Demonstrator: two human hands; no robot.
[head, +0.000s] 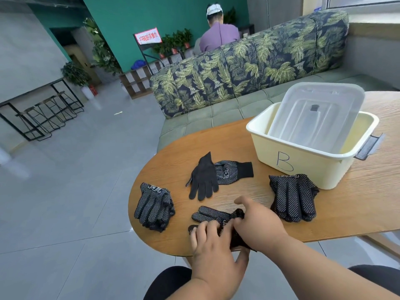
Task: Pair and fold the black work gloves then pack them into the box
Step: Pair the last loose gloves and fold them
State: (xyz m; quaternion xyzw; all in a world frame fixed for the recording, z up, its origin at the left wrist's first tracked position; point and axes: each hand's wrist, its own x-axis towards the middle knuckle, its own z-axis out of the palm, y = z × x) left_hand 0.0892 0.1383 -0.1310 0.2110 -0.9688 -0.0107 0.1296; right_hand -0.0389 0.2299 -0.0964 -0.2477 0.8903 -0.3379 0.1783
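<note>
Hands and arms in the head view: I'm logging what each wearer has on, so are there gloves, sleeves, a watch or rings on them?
Both are bare. The left hand and right hand wear no gloves, and no rings, watch or wristband show. Both forearms are uncovered up to the picture's edge, so no sleeves are visible. Dark clothing shows at the bottom edge beneath the arms.

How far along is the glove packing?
Done: folded bundles sit at left and right. In hand: both hands, left and right, work the near pair. Left: the loose pair, and packing; the box holds only its lid.
</note>
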